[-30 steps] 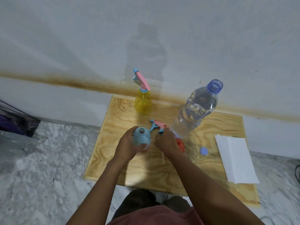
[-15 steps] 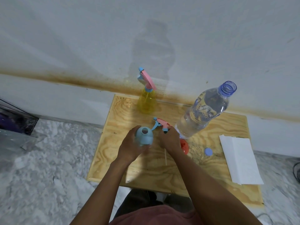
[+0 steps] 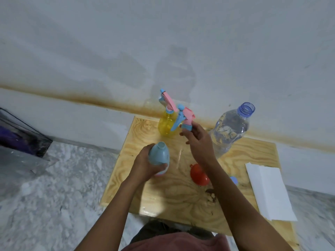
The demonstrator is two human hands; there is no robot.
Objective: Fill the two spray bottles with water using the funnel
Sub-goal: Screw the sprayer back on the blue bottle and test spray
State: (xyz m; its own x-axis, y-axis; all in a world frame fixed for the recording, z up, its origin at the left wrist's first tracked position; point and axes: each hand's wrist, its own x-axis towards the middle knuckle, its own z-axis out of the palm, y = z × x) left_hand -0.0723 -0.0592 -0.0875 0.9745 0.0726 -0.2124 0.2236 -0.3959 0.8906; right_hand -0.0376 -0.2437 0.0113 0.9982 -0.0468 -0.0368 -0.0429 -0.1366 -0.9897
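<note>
My left hand (image 3: 145,164) grips the light blue spray bottle (image 3: 160,155), which stands on the wooden board (image 3: 163,200) with its neck uncovered. My right hand (image 3: 198,142) holds that bottle's pink and blue spray head (image 3: 184,118) up in the air, its thin dip tube (image 3: 179,157) hanging down. The yellow spray bottle (image 3: 167,126) stands at the back of the board with its spray head on. A red funnel (image 3: 198,175) lies on the board under my right forearm. A large clear water bottle (image 3: 230,131) stands uncapped at the right.
The water bottle's blue cap (image 3: 234,180) lies next to my right forearm. Folded white paper towels (image 3: 268,191) lie on the board's right side. A white wall (image 3: 163,51) runs close behind the board. A dark box (image 3: 20,134) sits on the marble floor at the left.
My right hand has lifted the spray head up and away from the blue bottle, pulling the dip tube out. The red funnel now shows fully. The left hand stays on the bottle.
</note>
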